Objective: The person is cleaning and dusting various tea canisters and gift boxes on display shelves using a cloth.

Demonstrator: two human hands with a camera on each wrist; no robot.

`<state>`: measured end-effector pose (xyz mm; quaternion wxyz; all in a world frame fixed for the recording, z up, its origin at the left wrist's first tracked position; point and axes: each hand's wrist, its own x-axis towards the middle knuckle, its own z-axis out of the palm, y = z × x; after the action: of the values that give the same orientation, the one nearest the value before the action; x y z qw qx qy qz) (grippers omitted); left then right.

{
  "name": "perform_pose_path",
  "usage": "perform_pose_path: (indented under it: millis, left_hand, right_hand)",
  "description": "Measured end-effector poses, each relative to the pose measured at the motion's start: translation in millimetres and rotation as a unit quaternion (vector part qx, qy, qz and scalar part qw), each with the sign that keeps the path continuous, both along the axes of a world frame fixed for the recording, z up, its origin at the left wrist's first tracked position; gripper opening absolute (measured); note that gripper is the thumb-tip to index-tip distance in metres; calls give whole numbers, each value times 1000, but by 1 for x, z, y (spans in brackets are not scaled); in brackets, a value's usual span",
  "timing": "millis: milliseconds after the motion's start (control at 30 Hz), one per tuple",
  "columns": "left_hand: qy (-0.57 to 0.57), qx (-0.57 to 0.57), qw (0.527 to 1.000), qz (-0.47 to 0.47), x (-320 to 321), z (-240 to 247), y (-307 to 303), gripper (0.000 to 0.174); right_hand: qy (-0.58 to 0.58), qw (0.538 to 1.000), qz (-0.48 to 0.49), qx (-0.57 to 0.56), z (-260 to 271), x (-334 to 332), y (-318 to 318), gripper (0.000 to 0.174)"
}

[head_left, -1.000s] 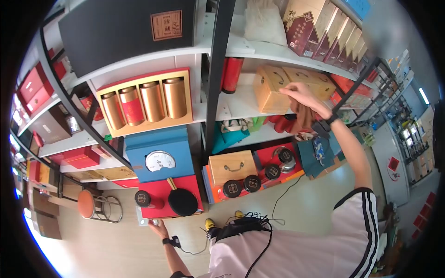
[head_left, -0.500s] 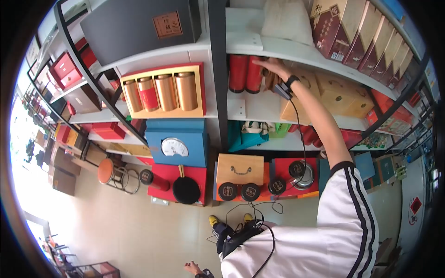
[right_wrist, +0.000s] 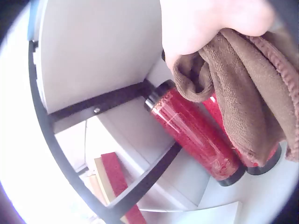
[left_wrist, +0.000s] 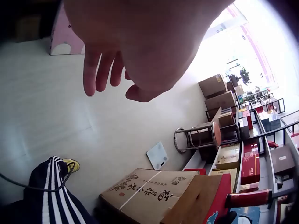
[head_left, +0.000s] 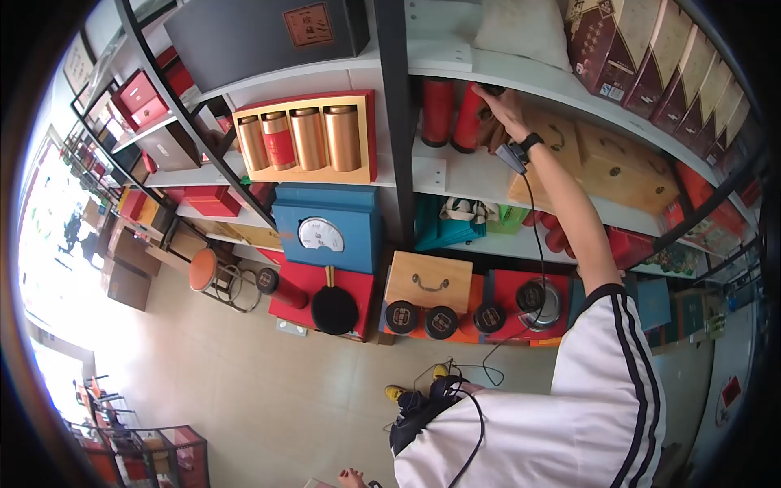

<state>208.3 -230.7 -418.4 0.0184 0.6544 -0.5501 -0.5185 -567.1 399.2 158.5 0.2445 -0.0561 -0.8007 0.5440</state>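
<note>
My right hand reaches onto the middle shelf at the top of a red canister, which leans a little. From the same hand hangs a brown towel, gripped at its upper edge; it covers much of the canister behind it in the right wrist view. Beside it stands a second red canister with black ends. I cannot tell whether the fingers also clasp the leaning canister's top. Low at the bottom of the head view, my left hand hangs over the floor with loose fingers, holding nothing.
Right of the canisters sit wooden boxes. A black upright post is to their left. Below are black-lidded jars, another wooden box and a round black object. A cable hangs from my right wrist.
My right hand moved left from the wooden boxes to the red canisters, carrying the brown towel. One canister now leans. My left hand left the low red box and dropped toward the bottom edge.
</note>
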Motion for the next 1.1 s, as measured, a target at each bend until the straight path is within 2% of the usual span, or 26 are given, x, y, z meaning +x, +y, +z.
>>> perform_pose_path:
  millis: [33, 100, 133, 167, 233, 300, 367, 400, 433, 500, 600, 667, 700, 767, 800, 833, 867, 900, 933, 967, 1033, 1067, 1100]
  left_hand:
    - [6, -4, 1000, -5, -3, -1, -5, 43]
    - [26, -16, 999, -15, -10, -2, -13, 42]
    - [46, -27, 998, -20, -17, -4, -20, 42]
    - [66, -40, 997, -29, -27, -7, -24, 41]
    - [107, -76, 988, -83, -57, 7, -29, 33]
    - [143, -167, 965, -140, -99, 31, -31, 21]
    - [194, -232, 936, -180, -144, 48, -36, 13]
    - [222, -253, 918, -209, -170, 76, -27, 12]
    - [249, -273, 899, -236, -194, 111, -17, 11]
    - [302, -279, 861, -300, -234, 153, -14, 11]
    - [298, -272, 846, -349, -284, 245, 11, 12]
    - [352, -324, 773, -417, -315, 290, 27, 21]
    - [399, -288, 753, -437, -327, 307, 36, 34]
    - [458, -264, 667, -525, -347, 357, 63, 65]
    - [471, -260, 632, -557, -352, 377, 80, 78]
    - [505, -240, 602, -570, -352, 402, 101, 81]
    - [537, -212, 574, -580, -352, 422, 123, 84]
    - [597, -115, 530, -591, -351, 432, 142, 96]
    - [615, -83, 465, -631, -352, 452, 157, 104]
    - [659, -29, 413, -629, -345, 454, 172, 104]
    - [725, 16, 292, -624, -335, 458, 190, 85]
    - [720, 18, 298, -627, -331, 460, 190, 85]
    - [713, 51, 267, -646, -326, 462, 187, 73]
  right_hand:
    - [0, 1000, -4, 1, -9, -4, 11, 61]
    - [139, 986, -24, 86, -32, -16, 43, 50]
    - [59, 996, 33, -53, 12, 53, 3, 44]
    - [61, 997, 27, -47, 14, 62, 6, 44]
    - [49, 984, 57, -160, 10, 78, 16, 38]
    - [77, 987, 19, -140, 8, 99, 26, 33]
    - [-18, 978, 48, -200, 11, 128, 37, 32]
    - [47, 978, 40, -200, 8, 136, 38, 36]
    - [-39, 964, 89, -247, 2, 143, 59, 42]
    - [-36, 944, 67, -320, 11, 182, 48, 45]
    - [-85, 933, 38, -348, 16, 240, 58, 44]
    - [-106, 929, 10, -356, 31, 292, 43, 38]
    - [-105, 927, 3, -360, 40, 320, 29, 36]
    - [-133, 901, 46, -409, 30, 381, 27, 45]
    - [-94, 911, 87, -392, 30, 412, 0, 52]
    - [-58, 919, 126, -369, 27, 445, -31, 60]
    - [-18, 941, 81, -329, 12, 469, -60, 62]
    - [13, 958, 35, -283, -5, 494, -86, 66]
    - [-29, 946, 12, -323, -25, 521, -103, 62]
    - [-66, 930, -7, -362, -47, 543, -117, 59]
    - [-51, 972, 120, -196, -86, 584, -163, 73]
    - [-84, 947, 130, -281, -103, 593, -187, 78]
    - [-116, 913, 139, -366, -115, 596, -208, 84]
